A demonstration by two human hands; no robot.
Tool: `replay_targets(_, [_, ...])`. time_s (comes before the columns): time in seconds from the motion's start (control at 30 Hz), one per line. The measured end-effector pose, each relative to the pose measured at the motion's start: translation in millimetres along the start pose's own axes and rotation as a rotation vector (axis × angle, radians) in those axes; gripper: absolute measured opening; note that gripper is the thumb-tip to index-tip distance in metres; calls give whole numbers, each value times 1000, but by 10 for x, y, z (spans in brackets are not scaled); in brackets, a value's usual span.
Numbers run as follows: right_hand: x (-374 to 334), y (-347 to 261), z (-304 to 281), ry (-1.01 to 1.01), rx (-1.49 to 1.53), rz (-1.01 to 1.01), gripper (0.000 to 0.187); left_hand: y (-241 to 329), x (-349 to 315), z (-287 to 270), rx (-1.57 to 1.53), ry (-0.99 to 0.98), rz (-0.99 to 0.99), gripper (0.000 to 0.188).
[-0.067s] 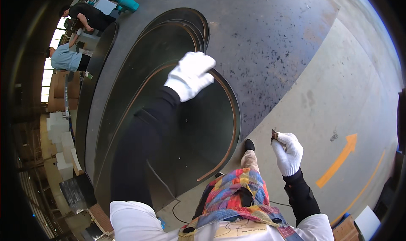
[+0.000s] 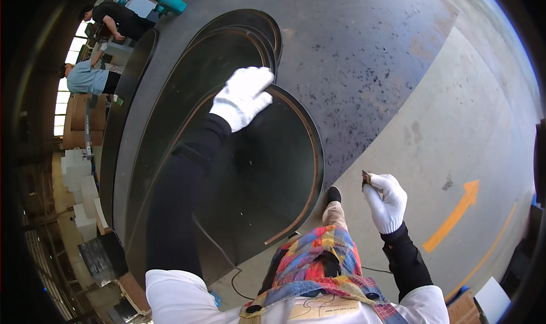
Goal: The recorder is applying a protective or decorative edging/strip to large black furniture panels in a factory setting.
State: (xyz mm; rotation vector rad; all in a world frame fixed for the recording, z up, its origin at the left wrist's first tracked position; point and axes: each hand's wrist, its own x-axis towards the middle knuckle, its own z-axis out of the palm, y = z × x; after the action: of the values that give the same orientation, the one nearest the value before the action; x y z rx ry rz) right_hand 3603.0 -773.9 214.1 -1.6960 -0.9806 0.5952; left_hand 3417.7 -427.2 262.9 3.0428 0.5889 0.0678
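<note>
A large dark rounded panel (image 2: 267, 170) leans in front of me, with a copper-brown strip (image 2: 312, 153) running just inside its curved edge. Over its upper edge is my left hand (image 2: 242, 98) in a white knit glove, fingers stretched out and thumb apart, holding nothing. Whether it touches the panel I cannot tell. Off to the right, above the concrete floor, my gloved right hand (image 2: 387, 202) pinches a small dark-and-brown flat piece (image 2: 365, 178) between thumb and fingers. What kind of piece it is, I cannot make out.
More dark rounded panels (image 2: 213, 48) stand behind the near one, and another (image 2: 129, 96) lies further left. Two people (image 2: 91, 77) work at the far left. A cable (image 2: 213, 241) runs by the near panel's lower edge. An orange arrow (image 2: 455, 216) marks the floor.
My left hand has slid left and slightly up along the panel's upper edge. The right hand, still pinching the small piece, has shifted a little up and left.
</note>
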Motion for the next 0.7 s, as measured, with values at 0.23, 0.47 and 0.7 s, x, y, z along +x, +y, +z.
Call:
replay_targets(0.23, [979,-184,138,-109,-108,-335,21,-836,-1286,341,132,11,-638,64])
replay_targets(0.47, [2392,-302,1174,-375,-304,-630,18,-722,-1898,400,204,15,-763,63])
replay_targets(0.7, [2737,-446,1554,-610,-397,-701,22,-693,-1897,385,234,108,-709,60])
